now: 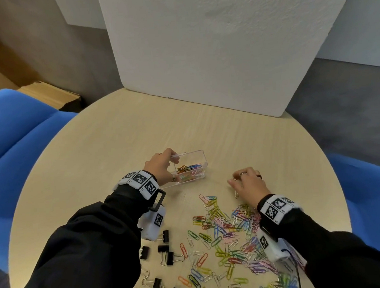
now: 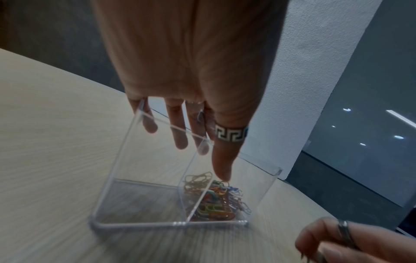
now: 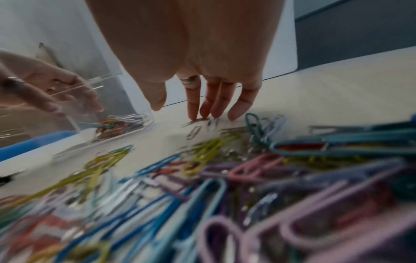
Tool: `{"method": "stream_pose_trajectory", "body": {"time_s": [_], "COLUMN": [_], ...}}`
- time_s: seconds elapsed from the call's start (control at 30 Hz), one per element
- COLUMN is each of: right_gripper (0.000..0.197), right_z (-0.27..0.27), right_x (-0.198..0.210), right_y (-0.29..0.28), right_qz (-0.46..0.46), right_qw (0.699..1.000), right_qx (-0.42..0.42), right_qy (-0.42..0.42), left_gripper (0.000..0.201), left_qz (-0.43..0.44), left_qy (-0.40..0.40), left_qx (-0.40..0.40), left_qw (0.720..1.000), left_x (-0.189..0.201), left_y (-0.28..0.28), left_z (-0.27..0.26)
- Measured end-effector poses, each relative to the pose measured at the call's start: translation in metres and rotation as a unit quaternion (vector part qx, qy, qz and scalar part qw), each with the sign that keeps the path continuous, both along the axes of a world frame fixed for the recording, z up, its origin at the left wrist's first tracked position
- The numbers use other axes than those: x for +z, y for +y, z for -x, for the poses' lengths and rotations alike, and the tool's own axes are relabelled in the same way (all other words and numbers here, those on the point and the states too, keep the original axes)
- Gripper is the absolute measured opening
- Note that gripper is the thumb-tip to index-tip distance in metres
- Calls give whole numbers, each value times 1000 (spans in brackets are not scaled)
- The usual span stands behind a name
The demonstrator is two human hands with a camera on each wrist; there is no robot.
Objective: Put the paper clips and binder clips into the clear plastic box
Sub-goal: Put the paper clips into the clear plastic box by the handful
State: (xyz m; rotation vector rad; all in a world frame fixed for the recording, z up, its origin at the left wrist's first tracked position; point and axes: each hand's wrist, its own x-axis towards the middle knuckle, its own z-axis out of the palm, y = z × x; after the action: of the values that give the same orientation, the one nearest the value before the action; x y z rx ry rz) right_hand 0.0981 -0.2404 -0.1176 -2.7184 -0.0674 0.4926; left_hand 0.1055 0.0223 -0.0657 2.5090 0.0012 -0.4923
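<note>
Where the round table (image 1: 116, 135) comes nearest the viewer, black binder clips (image 1: 167, 256) are scattered at the left and a broad heap of coloured paper clips (image 1: 231, 237) is spread at the right. Just beyond the heap, the right hand (image 1: 248, 182) is held low over the table with its fingers (image 3: 213, 105) straight and pointing down; their tips are set on or just above the wood, beside a few silver paper clips (image 3: 194, 131) that lie loose by the fingertips. No clip is seen pinched in this grip. Further back and to the left, the clear plastic box (image 1: 191, 166) is seen tipped up on one edge, with a small bunch of coloured clips (image 2: 216, 201) gathered against its lower side. The box is held by the left hand (image 1: 161, 166): the fingers are laid over its upper rim and the ringed thumb (image 2: 225, 151) is pressed along a wall. Behind everything, a white foam board (image 1: 222, 40) is stood at the table's far edge.
</note>
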Motion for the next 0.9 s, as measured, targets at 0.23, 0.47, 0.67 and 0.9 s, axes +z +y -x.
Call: {"method": "stream_pose_trajectory", "body": {"time_s": [0.23, 0.47, 0.67, 0.9], "right_gripper": [57, 63, 40, 26], "right_z": [43, 62, 60, 58], "right_x": [9, 8, 2, 7], "right_y": [29, 46, 45, 49], "right_qz": [-38, -2, -91, -77], "right_qw": [987, 977, 976, 980], "right_qx": [141, 194, 169, 163], "right_qy": [70, 87, 102, 88], "left_gripper": [50, 49, 49, 48], "left_qz": [-3, -2, 0, -4], "left_qy": [4, 1, 4, -2], "left_qx": [-2, 0, 1, -1], "left_qw": [1000, 1000, 1000, 1000], "left_x": [1, 1, 1, 0], "left_y": [0, -1, -1, 0], "left_z": [-1, 0, 1, 0]}}
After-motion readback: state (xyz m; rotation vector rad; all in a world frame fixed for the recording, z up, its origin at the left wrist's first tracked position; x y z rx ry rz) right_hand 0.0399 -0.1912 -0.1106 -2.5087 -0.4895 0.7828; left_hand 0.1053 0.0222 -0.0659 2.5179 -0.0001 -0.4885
